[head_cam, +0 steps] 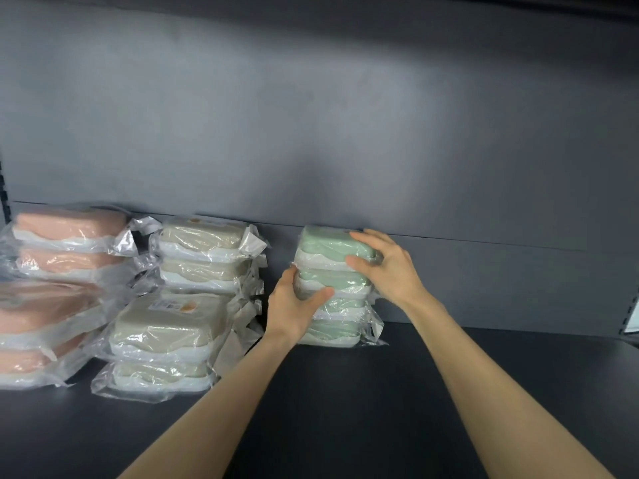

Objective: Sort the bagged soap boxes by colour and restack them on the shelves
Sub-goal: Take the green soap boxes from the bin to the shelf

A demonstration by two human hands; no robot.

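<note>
- Green stack (345,281): four bagged green boxes are piled just right of centre on the dark shelf (345,392), close to the back panel (311,133). I cannot tell whether the pile touches the panel.
- The left hand (297,302) holds the pile's left side at mid-height. Its thumb lies across the front and its fingers are hidden behind the bags.
- The right hand (383,264) clasps the top box (321,242), with fingers spread over the lid and thumb on the front edge.
- The rear beige stack (204,254) and front beige stack (166,326) sit at centre left, and the pink stacks (65,236) fill the left edge. The colours look sorted, so this seems to be a squaring-up of the green pile.
- Risk: the bags are slick, so box slides on box. A push at one level only could shear the pile and spill the upper boxes toward the bare shelf at the right.
- Risk: neither hand holds the bottom box. Lifting from this hold would likely leave it behind or drag it askew.
- Risk: loose bag flaps at the pile's lower right could fold under a box and leave it tilted.
- Risk: the left forearm passes near the front beige stack, whose bags flare outward. A sideways sweep could knock it out of line.
</note>
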